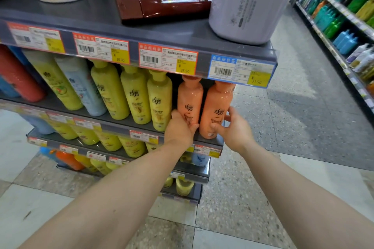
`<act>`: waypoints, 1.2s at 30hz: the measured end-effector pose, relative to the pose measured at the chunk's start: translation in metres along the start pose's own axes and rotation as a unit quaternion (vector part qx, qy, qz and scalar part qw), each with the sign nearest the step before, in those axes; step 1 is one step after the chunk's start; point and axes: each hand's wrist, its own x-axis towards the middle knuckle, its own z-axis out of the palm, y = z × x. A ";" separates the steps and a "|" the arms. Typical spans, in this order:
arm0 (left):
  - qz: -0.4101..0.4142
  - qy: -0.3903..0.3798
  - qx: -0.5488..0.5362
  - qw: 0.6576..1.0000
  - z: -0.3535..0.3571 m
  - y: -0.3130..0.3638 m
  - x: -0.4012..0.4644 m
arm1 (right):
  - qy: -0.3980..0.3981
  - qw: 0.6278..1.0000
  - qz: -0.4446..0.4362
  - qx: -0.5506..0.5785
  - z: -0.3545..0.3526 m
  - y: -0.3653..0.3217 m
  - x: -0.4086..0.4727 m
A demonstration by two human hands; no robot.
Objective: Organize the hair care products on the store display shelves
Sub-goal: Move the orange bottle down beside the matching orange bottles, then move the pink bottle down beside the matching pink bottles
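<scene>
Orange shampoo bottles stand upright, caps up under the price rail, at the right end of the second shelf [210, 141]: the left hand [179, 129] grips the left orange bottle [190, 99] low on its body, the right hand [235, 129] grips the right orange bottle [217, 107] likewise. Yellow bottles [135, 95] stand just beside them. Above, a brown tube [164, 6] lies lengthwise on the grey top shelf [101, 12]; speckled floor tiles [293, 107] and another stocked aisle lie to the right.
</scene>
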 end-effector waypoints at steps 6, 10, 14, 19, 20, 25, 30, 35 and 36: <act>-0.004 -0.005 0.010 1.000 -0.001 0.002 0.001 | 0.011 1.000 0.005 -0.002 0.003 0.002 -0.001; -0.009 -0.010 0.007 1.000 -0.004 0.001 0.001 | 0.014 1.000 0.019 0.011 0.005 0.004 -0.002; -0.008 -0.035 -0.006 0.999 -0.010 0.003 -0.001 | 0.017 0.999 0.035 0.018 0.004 0.002 -0.013; 0.012 -0.076 -0.019 0.997 -0.035 0.010 -0.025 | 0.019 0.998 0.053 0.005 -0.009 -0.017 -0.047; 0.028 -0.085 0.002 0.996 -0.044 0.012 -0.033 | 0.010 0.998 0.061 0.001 -0.012 -0.022 -0.055; 0.086 -0.123 0.151 0.977 -0.104 0.020 -0.078 | -0.057 0.991 0.059 -0.101 -0.018 -0.063 -0.089; 0.157 -0.091 0.304 0.935 -0.177 0.021 -0.106 | -0.084 0.976 -0.028 -0.200 -0.002 -0.123 -0.103; 0.180 -0.012 0.401 0.898 -0.268 0.013 -0.112 | -0.108 0.954 -0.112 -0.257 0.023 -0.201 -0.110; 0.184 0.010 0.401 0.897 -0.290 0.009 -0.109 | -0.103 0.951 -0.135 -0.258 0.031 -0.220 -0.109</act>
